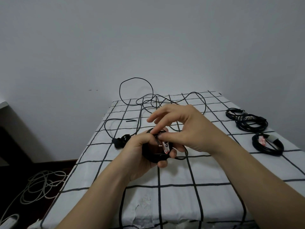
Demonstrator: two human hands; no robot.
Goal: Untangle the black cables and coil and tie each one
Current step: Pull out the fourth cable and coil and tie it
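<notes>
- over the middle of the checked cloth (214,171), the left hand (140,154) grips a black coil (147,152), fingers and thumb curled round its loops.
- the right hand (191,131) pinches a white-and-red tie (165,145) at the top of the coil between thumb and forefinger; its other fingers are spread and raised.
- a strand from the coil loops out onto the cloth just right of the hands.
- a loose cable (137,90) sprawls in wide tangled loops over the far end of the cloth, one loop standing up against the wall (148,38).
- a black plug (120,141) lies on the cloth just left of the left hand.
- two coils (250,123) lie overlapping near the right edge, well apart from the hands.
- a third coil (267,146) lies nearer along that edge, with a white-and-red tie on it.
- white cables (41,184) lie in loops on the floor, left of the cloth.
</notes>
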